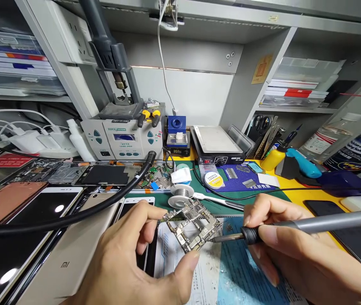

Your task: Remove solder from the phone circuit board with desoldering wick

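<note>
Between thumb and fingers, my left hand (132, 258) grips a phone circuit board (196, 218) by its edges, tilted above the work surface. The board has a cut-out in its middle and is crowded with small chips. A soldering iron (332, 221) is held like a pen in my right hand (297, 250). Its metal tip reaches the board's right edge; whether it touches cannot be made out. Just behind the board stands a solder spool (180, 195). Below lies a printed white and blue sheet (231, 271).
Several phones (62, 254) lie at left, crossed by a thick black hose (104, 209). Behind stand a hot-air station (125, 140), a blue iron stand (177, 123) and a hot plate (216, 140). A dark phone (342, 233) lies right, bottles (332, 135) beyond.
</note>
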`<state>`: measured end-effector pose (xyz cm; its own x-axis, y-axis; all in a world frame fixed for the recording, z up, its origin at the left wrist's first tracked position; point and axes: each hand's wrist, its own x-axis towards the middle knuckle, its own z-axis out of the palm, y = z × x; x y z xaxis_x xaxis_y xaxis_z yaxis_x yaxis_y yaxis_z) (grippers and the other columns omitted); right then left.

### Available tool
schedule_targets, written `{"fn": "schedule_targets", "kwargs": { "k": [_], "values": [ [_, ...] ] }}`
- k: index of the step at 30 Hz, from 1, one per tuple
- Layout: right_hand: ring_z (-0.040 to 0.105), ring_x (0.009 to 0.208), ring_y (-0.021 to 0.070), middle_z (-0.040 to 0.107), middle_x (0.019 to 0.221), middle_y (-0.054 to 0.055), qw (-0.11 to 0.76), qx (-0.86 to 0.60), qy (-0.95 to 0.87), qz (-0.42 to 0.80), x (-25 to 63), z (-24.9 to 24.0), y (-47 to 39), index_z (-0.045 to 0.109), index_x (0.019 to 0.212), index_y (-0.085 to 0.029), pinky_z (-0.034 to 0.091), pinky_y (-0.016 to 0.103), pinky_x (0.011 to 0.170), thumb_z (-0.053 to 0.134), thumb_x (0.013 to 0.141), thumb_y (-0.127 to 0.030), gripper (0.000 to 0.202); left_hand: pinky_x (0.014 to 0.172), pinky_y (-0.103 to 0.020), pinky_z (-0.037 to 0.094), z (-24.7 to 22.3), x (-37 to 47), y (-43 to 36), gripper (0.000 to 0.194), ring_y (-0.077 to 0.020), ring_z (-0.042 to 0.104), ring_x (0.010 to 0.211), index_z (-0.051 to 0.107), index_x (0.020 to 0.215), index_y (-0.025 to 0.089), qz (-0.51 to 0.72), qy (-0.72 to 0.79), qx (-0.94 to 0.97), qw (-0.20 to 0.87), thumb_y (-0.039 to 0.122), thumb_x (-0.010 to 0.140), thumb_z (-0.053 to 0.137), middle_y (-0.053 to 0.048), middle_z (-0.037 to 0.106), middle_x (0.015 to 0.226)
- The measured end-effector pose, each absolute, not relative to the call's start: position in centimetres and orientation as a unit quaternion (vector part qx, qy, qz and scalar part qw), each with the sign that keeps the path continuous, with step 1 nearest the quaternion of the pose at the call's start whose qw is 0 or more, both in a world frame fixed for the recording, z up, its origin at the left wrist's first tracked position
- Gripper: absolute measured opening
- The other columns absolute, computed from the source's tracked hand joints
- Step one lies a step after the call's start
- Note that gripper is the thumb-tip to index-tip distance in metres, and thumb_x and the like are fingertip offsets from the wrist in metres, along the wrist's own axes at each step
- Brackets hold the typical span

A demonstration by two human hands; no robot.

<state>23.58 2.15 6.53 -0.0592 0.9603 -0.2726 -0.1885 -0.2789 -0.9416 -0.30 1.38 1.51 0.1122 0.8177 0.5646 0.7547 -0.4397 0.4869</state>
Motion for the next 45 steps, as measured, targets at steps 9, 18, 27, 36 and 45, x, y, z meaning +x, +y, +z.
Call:
{"fn": "schedule_targets", "kwargs": {
  "k": [9,18,27,36,45],
  "values": [
    [0.055,0.043,0.0150,0.058,0.052,0.001,0.449,-0.483,-0.410,0.630,24.0,6.1,2.2,0.075,0.072,-0.019,0.035,0.025,0.046,0.091,0.066,-0.045,0.031,0.043,-0.015,0.042,1.6,0.1,1.3,0.018,-0.0071,0.045,0.048,0.054,0.088,0.026,0.401,0.565,0.718,0.059,0.037,0.079,0.066,0.010,0.040,0.064],
    [0.058,0.045,0.0130,0.066,0.056,0.001,0.447,-0.442,-0.415,0.658,24.3,5.9,2.4,0.077,0.076,-0.019,0.040,0.023,0.047,0.093,0.069,-0.043,0.030,0.041,-0.014,0.044,1.5,-0.3,1.4,0.021,-0.0073,0.047,0.046,0.056,0.087,0.026,0.394,0.547,0.737,0.047,0.035,0.076,0.071,0.010,0.042,0.062],
    [0.059,0.044,0.0132,0.062,0.055,-0.001,0.446,-0.455,-0.407,0.654,24.1,6.1,2.4,0.076,0.073,-0.018,0.040,0.023,0.046,0.094,0.067,-0.038,0.027,0.041,-0.015,0.045,1.2,-0.5,1.4,0.023,-0.0076,0.048,0.046,0.055,0.089,0.026,0.391,0.543,0.742,0.045,0.036,0.077,0.072,0.010,0.042,0.063],
    [0.063,0.046,0.0153,0.069,0.058,0.002,0.436,-0.392,-0.448,0.675,25.1,4.9,2.8,0.077,0.082,-0.019,0.043,0.024,0.047,0.087,0.080,-0.038,0.021,0.040,-0.013,0.045,1.4,-0.4,1.3,0.024,-0.0074,0.050,0.044,0.056,0.092,0.027,0.395,0.541,0.742,0.040,0.036,0.078,0.073,0.010,0.044,0.062],
    [0.058,0.045,0.0149,0.061,0.054,-0.001,0.447,-0.445,-0.429,0.647,24.4,5.6,2.4,0.075,0.077,-0.019,0.041,0.026,0.047,0.090,0.071,-0.040,0.026,0.039,-0.013,0.045,1.5,-0.5,1.4,0.022,-0.0075,0.049,0.043,0.058,0.089,0.026,0.396,0.539,0.742,0.052,0.037,0.078,0.073,0.010,0.044,0.061]
  ]
}}
